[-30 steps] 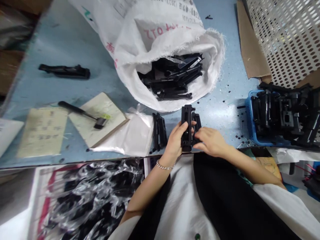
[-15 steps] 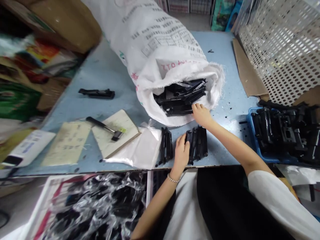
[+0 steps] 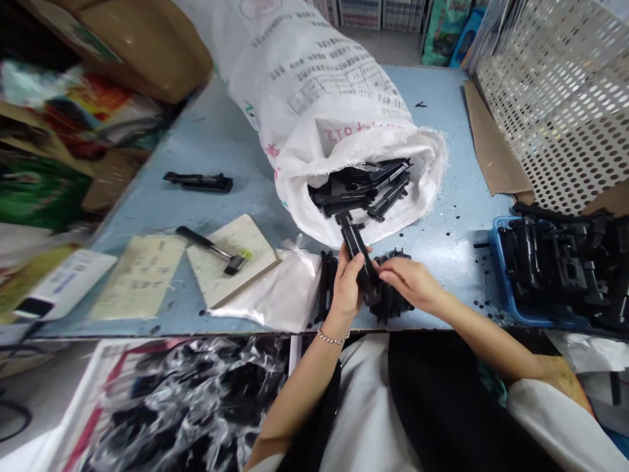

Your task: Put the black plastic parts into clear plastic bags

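Observation:
A long black plastic part (image 3: 354,248) is held over the near edge of the blue table (image 3: 206,144). My left hand (image 3: 346,283) is wrapped round its lower end. My right hand (image 3: 407,283) pinches the same part from the right. Beneath my hands lie a few more black parts (image 3: 393,303), and another pair (image 3: 326,282) lies just to the left. Behind them a white woven sack (image 3: 319,92) lies on its side, its open mouth full of black parts (image 3: 363,187).
A blue tray (image 3: 497,262) heaped with black parts stands at the right. A small hammer (image 3: 212,249) rests on a board left of a plastic bag (image 3: 280,292). One black part (image 3: 199,180) lies at the far left. Perforated white metal rises at the right; crinkled plastic below the edge.
My right hand has come back from the sack's mouth with a long black part. My left hand has lifted off the parts on the table and closed on that part too.

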